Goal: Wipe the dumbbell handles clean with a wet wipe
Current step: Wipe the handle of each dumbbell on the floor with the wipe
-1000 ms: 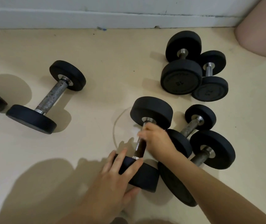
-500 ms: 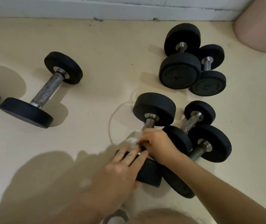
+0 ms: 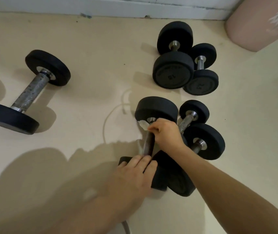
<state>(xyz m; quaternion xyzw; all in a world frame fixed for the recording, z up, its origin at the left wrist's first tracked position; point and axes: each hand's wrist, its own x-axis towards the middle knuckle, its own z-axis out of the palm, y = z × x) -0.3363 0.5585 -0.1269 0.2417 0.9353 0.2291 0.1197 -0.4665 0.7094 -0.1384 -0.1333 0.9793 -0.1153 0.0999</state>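
Note:
A black dumbbell lies on the floor in the middle, its dark handle pointing toward me. My right hand grips the far end of that handle with a white wet wipe bunched under its fingers. My left hand lies flat with straight fingers on the near black weight head, holding it down.
Two smaller dumbbells lie touching the right side of the held one. Another pair sits further back. A rusty-handled dumbbell lies at the left. A pink cushion and white baseboard edge the floor.
My right hand has slid with the wipe from the near end of the handle up to the far end. My left hand stays on the near weight head.

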